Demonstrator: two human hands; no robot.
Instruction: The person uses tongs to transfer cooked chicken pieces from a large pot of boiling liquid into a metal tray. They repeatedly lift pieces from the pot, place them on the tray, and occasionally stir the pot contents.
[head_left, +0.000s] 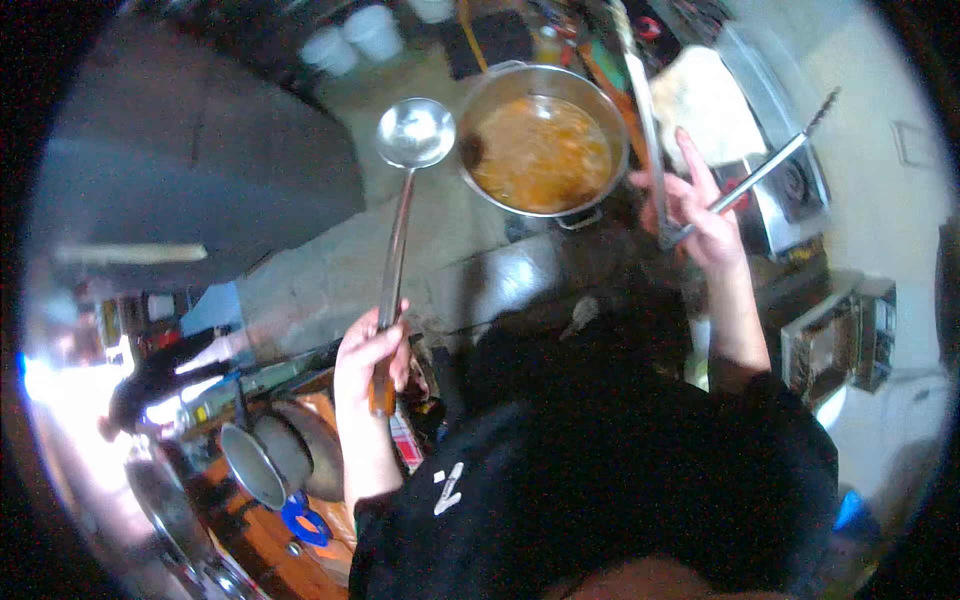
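A long metal ladle with a wooden grip end (396, 247) is upheld in my left hand (375, 352), its round bowl just left of a large metal pot. The pot (619, 161) holds a brothy orange-brown liquid with pieces in it. My right hand (705, 217) is right of the pot, around a bent metal bar or frame (761, 174); one arm of it runs up beside the pot, the other slants to the upper right. What exactly this metal thing is, I cannot tell. A pale cloth or sheet (709, 105) lies behind my right hand.
White buckets (373, 34) stand beyond the pot at the top. A gas burner (799, 184) is at the right. Metal pots (255, 465) and a blue ring-shaped thing (306, 521) sit on a wooden surface at lower left. A person in dark clothing (161, 371) is at far left.
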